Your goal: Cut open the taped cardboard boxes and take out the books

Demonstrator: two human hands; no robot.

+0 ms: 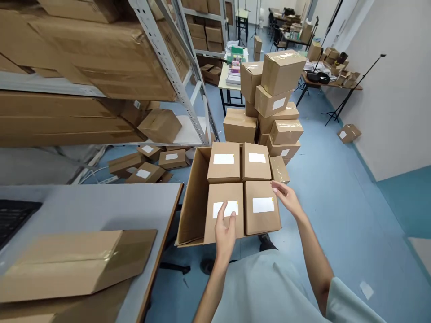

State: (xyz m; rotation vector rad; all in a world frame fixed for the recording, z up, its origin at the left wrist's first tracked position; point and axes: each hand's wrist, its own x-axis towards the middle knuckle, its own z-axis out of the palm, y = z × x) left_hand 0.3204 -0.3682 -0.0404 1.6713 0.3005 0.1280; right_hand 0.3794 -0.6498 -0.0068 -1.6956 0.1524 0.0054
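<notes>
In front of me is a large open carton (195, 202), with several smaller cardboard boxes in its right part. My left hand (226, 231) is over the near left box (210, 226), fingers apart and holding nothing; I cannot tell whether it touches the cardboard. At the upper right edge of the near right box (262, 222) is my right hand (288, 197), its fingers stretched out, perhaps touching that edge. Behind these two sit a far left box (224, 172) and a far right box (256, 172). Each of these boxes has a white label on top.
Stacked boxes (281, 74) rise just beyond the carton. To the left stand a metal shelf (168, 58) with large cartons and a grey table (134, 202) bearing flattened cardboard (67, 260). Labelled boxes (144, 172) lie on the floor under the shelf. A white wall (387, 98) runs along the right.
</notes>
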